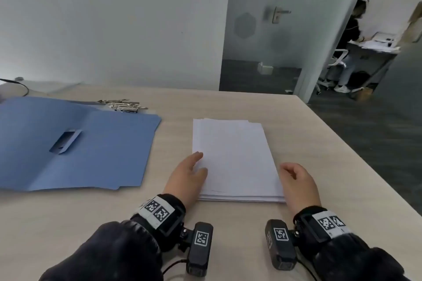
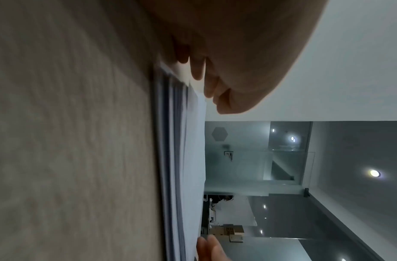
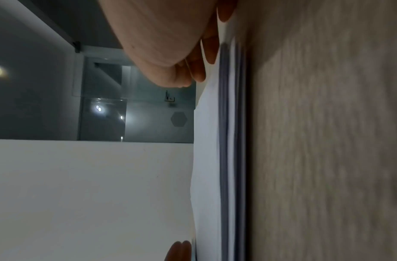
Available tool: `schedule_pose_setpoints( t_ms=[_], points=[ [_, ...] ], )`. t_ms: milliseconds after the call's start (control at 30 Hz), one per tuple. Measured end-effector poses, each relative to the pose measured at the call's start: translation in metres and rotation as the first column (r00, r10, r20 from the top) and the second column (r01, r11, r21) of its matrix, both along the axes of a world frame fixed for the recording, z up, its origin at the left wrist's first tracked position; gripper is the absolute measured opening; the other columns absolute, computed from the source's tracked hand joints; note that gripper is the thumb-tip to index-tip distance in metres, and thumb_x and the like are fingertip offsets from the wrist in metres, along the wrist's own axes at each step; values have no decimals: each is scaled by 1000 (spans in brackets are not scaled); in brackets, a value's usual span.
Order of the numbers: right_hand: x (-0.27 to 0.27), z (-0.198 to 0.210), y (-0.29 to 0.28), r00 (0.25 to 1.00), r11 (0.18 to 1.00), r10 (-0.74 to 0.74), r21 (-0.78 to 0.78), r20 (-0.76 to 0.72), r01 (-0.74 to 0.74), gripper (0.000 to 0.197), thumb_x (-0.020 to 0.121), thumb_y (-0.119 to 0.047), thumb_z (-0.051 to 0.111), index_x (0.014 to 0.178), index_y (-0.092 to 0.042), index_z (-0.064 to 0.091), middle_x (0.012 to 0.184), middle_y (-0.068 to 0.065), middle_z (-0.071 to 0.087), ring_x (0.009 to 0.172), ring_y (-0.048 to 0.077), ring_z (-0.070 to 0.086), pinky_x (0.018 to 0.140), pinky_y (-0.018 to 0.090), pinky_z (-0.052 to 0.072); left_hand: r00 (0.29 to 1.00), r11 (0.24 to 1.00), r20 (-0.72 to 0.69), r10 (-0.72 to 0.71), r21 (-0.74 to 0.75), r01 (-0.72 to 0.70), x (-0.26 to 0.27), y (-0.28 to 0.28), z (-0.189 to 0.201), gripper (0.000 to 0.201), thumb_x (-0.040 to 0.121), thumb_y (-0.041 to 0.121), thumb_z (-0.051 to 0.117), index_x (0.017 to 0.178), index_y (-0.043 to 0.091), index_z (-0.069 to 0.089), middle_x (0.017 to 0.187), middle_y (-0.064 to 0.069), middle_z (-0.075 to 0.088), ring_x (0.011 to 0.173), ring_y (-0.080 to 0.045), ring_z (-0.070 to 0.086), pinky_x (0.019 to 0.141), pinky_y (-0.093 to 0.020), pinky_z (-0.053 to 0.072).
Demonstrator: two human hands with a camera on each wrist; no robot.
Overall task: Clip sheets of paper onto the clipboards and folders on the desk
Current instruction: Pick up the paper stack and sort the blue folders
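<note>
A stack of white paper [image 1: 233, 157] lies in the middle of the desk, short edge toward me. My left hand [image 1: 196, 166] rests at the stack's left edge, forefinger and thumb lying on the top sheet. At the right edge sits my right hand [image 1: 290, 171], fingers loosely bent, tips touching the paper. Neither hand grips a sheet. Each wrist view shows fingers [image 2: 199, 70] [image 3: 199, 70] against the paper stack [image 2: 193, 141] [image 3: 206, 159]. An open blue folder [image 1: 96, 148] lies flat to the left. Metal clips [image 1: 123, 105] lie behind it.
The wooden desk [image 1: 319, 143] ends at the right, with dark floor beyond. A black cable [image 1: 20, 85] lies at the far left. A white wall stands behind the desk. Through a doorway, far right, a person [image 1: 349, 39] sits at another table.
</note>
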State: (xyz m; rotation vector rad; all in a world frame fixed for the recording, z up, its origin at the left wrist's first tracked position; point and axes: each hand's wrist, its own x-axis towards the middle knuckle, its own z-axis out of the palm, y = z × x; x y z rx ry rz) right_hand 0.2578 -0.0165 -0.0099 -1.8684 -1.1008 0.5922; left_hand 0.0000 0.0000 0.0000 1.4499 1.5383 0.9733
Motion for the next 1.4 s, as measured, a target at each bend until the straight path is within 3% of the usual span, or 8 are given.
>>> schedule_pose_setpoints(
  t_ms=[133,267,467,600,767,1100,1267,1400],
  points=[
    [4,-4,14,980,990,47,-141,194,-20,25,90,-39,51,113,-42,61,114,-16,60,109,15,57,95,37,38,914,999,-403,-37,-9,36,7,26,-6,67,94,37,48,156,26,26,162,10,26,149,-13,24,121,-42,20],
    [4,2,18,962,980,103,-189,252,-55,19,90,-38,49,104,-44,60,110,-15,59,100,14,55,84,35,35,828,996,-556,-78,-88,34,15,39,-9,78,88,47,43,158,26,15,166,13,11,153,-11,8,120,-43,13],
    [9,0,17,981,984,113,-157,159,-88,23,89,-34,47,103,-26,64,95,-5,66,91,21,59,86,39,42,808,995,-583,-90,-93,44,17,38,-7,78,85,50,41,157,33,17,166,14,6,153,-11,3,120,-43,9],
    [16,4,15,981,977,185,-94,-49,-189,28,81,-41,48,100,-47,67,96,6,70,92,30,66,94,51,51,816,993,-568,-103,-100,56,16,35,-6,74,83,50,43,154,40,23,166,15,7,153,-10,2,120,-43,7],
    [30,3,14,957,988,140,-23,-254,-150,21,91,-16,62,109,-24,68,89,-4,76,86,21,72,82,43,57,823,992,-555,-118,-105,72,14,34,-7,67,83,51,46,148,48,30,165,16,10,152,-10,3,120,-43,6],
    [32,5,10,894,974,223,51,-388,-220,25,91,-10,65,113,-21,66,95,0,79,78,14,75,64,25,53,808,987,-572,-143,-137,79,15,32,-3,73,86,53,41,155,41,21,166,17,7,153,-9,0,120,-42,4],
    [33,10,8,886,967,233,1,-400,-253,13,92,-17,66,96,-12,77,91,6,79,87,29,75,85,44,58,823,986,-548,-151,-142,87,15,29,-2,66,83,52,46,148,51,31,165,17,11,152,-8,2,120,-42,3],
    [33,9,6,893,953,282,-3,-351,-303,12,92,-14,65,89,-11,77,90,7,79,85,28,75,79,39,56,858,993,-503,-105,-104,60,15,27,0,58,86,48,49,143,50,41,163,18,17,151,-9,9,120,-42,7]
  ],
)
